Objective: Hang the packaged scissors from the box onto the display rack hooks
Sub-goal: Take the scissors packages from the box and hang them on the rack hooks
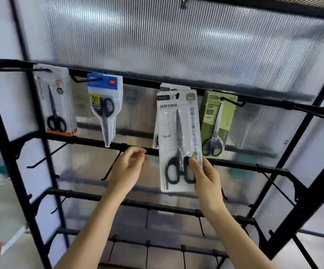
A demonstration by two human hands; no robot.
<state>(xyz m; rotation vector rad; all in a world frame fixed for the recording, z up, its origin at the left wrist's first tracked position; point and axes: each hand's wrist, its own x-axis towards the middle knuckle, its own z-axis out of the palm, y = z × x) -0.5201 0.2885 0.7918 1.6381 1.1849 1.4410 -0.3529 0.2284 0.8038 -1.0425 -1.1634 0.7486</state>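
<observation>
A black display rack fills the view, its top bar carrying hooks with packaged scissors. My right hand pinches the lower right of a white pack of black-handled scissors; the pack's top hole sits at a hook, with more white packs behind it. My left hand hovers left of that pack, fingers loosely curled and holding nothing. On other hooks hang orange-edged white packs, a blue-topped pack and an olive green pack. The box is out of sight.
Bare hooks stick out from the lower bars, such as the hook at the left and the hook just beside my left hand. A ribbed translucent panel backs the rack. Books or cartons lie at the lower left.
</observation>
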